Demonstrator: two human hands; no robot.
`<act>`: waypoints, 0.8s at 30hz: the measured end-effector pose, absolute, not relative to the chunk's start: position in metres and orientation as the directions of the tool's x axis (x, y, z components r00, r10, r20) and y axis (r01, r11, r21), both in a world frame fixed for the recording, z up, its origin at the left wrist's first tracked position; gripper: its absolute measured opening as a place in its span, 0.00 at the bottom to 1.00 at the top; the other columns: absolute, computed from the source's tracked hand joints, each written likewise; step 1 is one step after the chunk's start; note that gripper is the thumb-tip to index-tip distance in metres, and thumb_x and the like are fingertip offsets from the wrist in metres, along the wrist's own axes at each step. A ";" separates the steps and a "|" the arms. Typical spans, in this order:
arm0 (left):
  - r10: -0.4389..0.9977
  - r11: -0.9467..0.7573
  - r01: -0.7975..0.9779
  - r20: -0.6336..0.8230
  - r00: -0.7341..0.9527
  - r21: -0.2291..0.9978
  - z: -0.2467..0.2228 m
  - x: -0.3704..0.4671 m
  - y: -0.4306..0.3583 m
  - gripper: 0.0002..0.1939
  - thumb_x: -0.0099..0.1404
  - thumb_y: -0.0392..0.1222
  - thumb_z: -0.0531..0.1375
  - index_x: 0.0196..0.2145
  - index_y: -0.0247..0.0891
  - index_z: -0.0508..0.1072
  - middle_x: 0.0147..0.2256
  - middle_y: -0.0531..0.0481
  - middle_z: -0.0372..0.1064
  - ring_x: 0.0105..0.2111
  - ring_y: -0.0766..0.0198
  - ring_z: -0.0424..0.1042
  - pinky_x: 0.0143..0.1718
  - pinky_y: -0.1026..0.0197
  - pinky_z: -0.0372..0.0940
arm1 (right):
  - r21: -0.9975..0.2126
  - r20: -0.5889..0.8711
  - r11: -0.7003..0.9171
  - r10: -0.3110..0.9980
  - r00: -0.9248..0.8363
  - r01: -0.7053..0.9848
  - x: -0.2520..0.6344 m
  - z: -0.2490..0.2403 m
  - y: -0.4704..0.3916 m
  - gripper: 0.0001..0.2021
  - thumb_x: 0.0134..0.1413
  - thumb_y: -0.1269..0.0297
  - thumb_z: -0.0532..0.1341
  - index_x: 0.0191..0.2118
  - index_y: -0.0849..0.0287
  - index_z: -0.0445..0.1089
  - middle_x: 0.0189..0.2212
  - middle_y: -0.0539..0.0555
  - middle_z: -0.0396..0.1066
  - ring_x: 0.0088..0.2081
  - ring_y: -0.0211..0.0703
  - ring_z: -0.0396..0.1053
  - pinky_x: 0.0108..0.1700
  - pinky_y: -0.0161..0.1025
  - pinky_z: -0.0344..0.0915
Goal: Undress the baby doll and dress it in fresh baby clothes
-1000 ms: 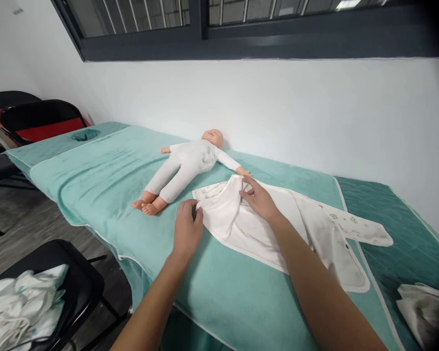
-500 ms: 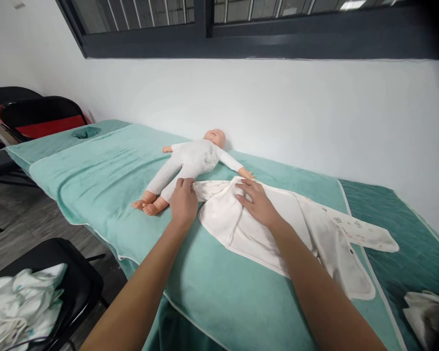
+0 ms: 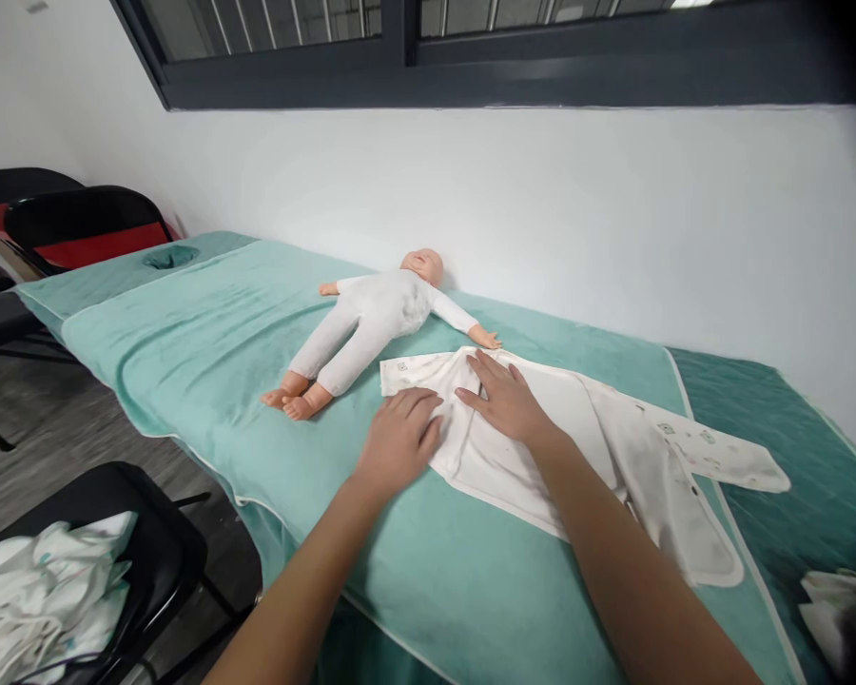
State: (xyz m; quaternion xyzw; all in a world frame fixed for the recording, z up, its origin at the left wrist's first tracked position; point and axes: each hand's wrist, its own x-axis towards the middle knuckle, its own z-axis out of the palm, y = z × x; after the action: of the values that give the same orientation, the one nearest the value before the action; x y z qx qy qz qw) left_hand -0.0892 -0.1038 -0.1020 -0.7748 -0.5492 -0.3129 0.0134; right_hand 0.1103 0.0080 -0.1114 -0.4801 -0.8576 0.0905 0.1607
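Note:
A white baby shirt [image 3: 542,400] with small printed figures on its sleeves lies spread open on the green-covered bed. My left hand [image 3: 401,436] rests on the shirt's left edge, fingers stretched out and palm down, below the left sleeve. Higher up, near the collar, my right hand [image 3: 505,392] lies on the cloth with its fingers spread. Neither hand grips anything. Just beyond the shirt, a baby doll [image 3: 381,309] with a white cloth body lies on its back. One of its hands almost reaches the shirt's upper edge.
The bed [image 3: 206,352] runs along a white wall beneath a dark window frame [image 3: 471,81]. At lower left, a black chair [image 3: 164,533] bears a heap of white cloths [image 3: 57,590]. More chairs stand at far left. A pale bundle [image 3: 838,604] lies at lower right.
My left hand has let go of the left sleeve's end and moved right and nearer, onto the shirt's left edge. My right hand stays near the collar, its fingers slightly shifted.

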 end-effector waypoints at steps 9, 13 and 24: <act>0.915 -0.260 0.926 0.376 0.145 0.274 -0.111 -0.076 -0.124 0.23 0.71 0.51 0.52 0.61 0.44 0.65 0.65 0.45 0.58 0.66 0.52 0.55 0.67 0.39 0.46 | -0.338 0.185 0.409 0.912 -0.366 0.848 0.115 -0.113 0.014 0.29 0.68 0.47 0.43 0.68 0.56 0.53 0.71 0.59 0.45 0.71 0.52 0.42 0.67 0.64 0.42; 0.926 -0.186 0.939 0.373 0.068 0.291 -0.111 -0.077 -0.121 0.22 0.73 0.46 0.49 0.61 0.44 0.65 0.66 0.46 0.57 0.66 0.55 0.56 0.66 0.41 0.48 | -0.422 0.250 0.403 0.913 -0.323 0.812 0.119 -0.114 0.018 0.27 0.68 0.55 0.46 0.67 0.58 0.54 0.70 0.60 0.49 0.70 0.50 0.47 0.67 0.60 0.46; 0.914 -0.165 0.916 0.406 0.003 0.366 -0.113 -0.080 -0.121 0.21 0.74 0.46 0.47 0.61 0.43 0.64 0.65 0.45 0.58 0.65 0.55 0.57 0.67 0.41 0.47 | -0.370 0.271 0.415 0.904 -0.331 0.831 0.122 -0.114 0.016 0.24 0.66 0.58 0.50 0.63 0.61 0.60 0.69 0.62 0.49 0.69 0.53 0.49 0.66 0.57 0.49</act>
State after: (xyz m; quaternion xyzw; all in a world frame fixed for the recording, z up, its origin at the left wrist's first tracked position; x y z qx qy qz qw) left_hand -0.0804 -0.1206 -0.1134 -0.7082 -0.6460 -0.2849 0.0017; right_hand 0.1217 0.0164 -0.1143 -0.5343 -0.8117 0.0821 0.2212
